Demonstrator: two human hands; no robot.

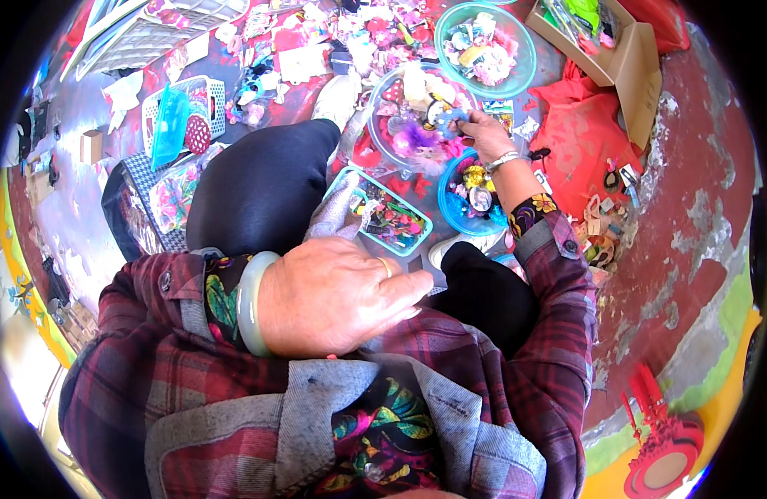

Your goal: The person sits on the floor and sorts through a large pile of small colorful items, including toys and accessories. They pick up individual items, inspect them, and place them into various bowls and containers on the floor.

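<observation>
My left hand (338, 293) lies flat against my chest and lap with the fingers together, holding nothing; a pale green bangle sits on its wrist. My right hand (484, 133) reaches forward to the rim of a clear round bowl (382, 101) filled with pink and purple trinkets, its fingers pinched on a small blue piece (450, 121). Just below that hand stands a blue round bowl (450, 204) with shiny small parts. A teal rectangular tray (389, 218) of colourful bits rests by my knee.
A green round bowl (487, 40) of trinkets stands farther off. A cardboard box (616, 46) and red bags (583, 137) lie to the right. A white basket (184, 108) with a blue lid sits left. Loose ornaments litter the red floor (691, 241).
</observation>
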